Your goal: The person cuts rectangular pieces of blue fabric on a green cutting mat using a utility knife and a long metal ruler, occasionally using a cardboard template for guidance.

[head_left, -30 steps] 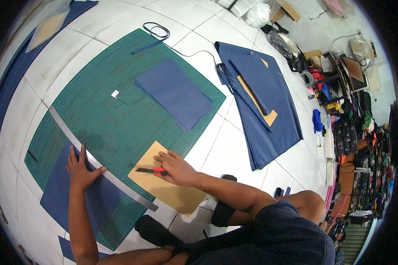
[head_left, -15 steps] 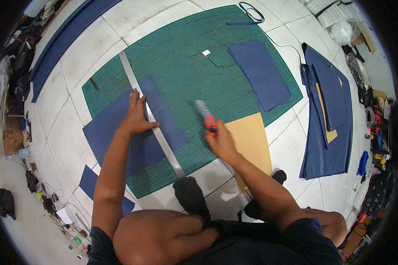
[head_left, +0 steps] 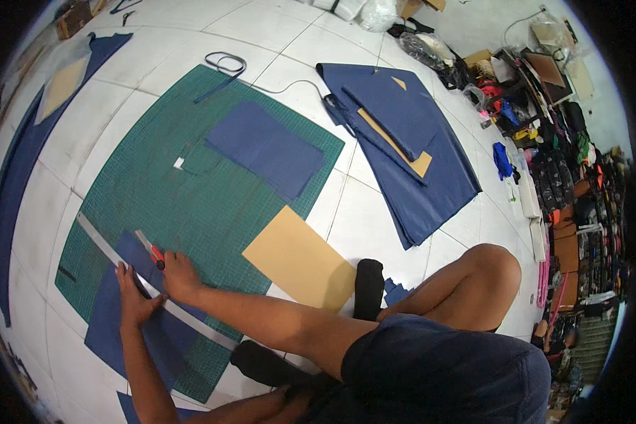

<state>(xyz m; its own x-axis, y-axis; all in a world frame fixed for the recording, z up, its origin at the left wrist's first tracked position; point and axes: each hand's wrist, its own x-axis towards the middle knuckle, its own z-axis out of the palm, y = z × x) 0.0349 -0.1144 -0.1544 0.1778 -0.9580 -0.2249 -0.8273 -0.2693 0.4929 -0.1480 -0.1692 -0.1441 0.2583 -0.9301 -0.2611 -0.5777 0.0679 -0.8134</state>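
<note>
My left hand (head_left: 137,298) lies spread over a long metal ruler (head_left: 201,326), fingers flat and thumb out, pressing it onto navy blue fabric (head_left: 109,339). Close beside it, my right hand (head_left: 181,277) is wrapped round a red utility knife (head_left: 155,256). The knife's silver blade end points up and left, over the fabric just right of the ruler. I cannot tell whether the blade touches the fabric. Fabric and ruler rest on a green cutting mat (head_left: 141,184). My black-socked foot (head_left: 258,362) is at the ruler's near end.
Stacked navy pieces (head_left: 265,148) and a small white piece (head_left: 179,163) lie on the mat. A tan sheet (head_left: 300,258) overlaps its right edge. Folded navy fabric (head_left: 424,169) is on the tiled floor (head_left: 364,219); cluttered goods (head_left: 558,184) line the right side.
My right hand has brought the utility knife leftward, from open mat to beside the ruler and my left hand. The view has turned right. My left hand stays on the ruler.
</note>
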